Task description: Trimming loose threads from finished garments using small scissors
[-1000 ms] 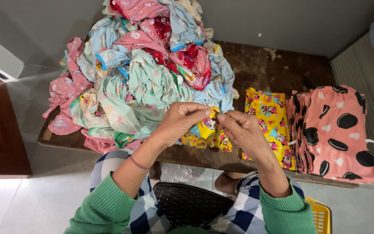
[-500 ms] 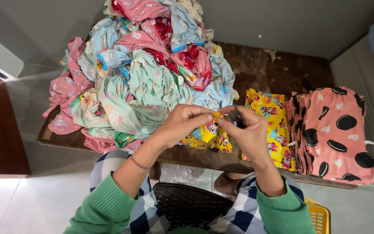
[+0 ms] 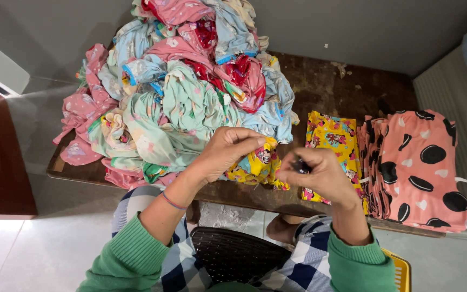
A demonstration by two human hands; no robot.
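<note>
My left hand point(image 3: 227, 149) pinches the top edge of a small yellow cartoon-print garment point(image 3: 259, 165) that lies crumpled at the front edge of the wooden table point(image 3: 347, 81). My right hand point(image 3: 322, 174) hovers a short way to the right of it. Its fingers are curled around a small dark object point(image 3: 299, 165), which I cannot make out clearly. Both arms wear green sleeves, and a thin band circles the left wrist.
A tall heap of mixed pink, mint and blue garments point(image 3: 190, 86) covers the table's left half. A flat yellow printed piece point(image 3: 337, 135) lies to the right, beside a stack of pink garments with black spots point(image 3: 425, 167). A yellow crate corner point(image 3: 401, 270) shows below.
My right hand has drawn away from the left hand, to the right and slightly down, with the small dark object in it. The left hand keeps its pinch on the yellow garment.
</note>
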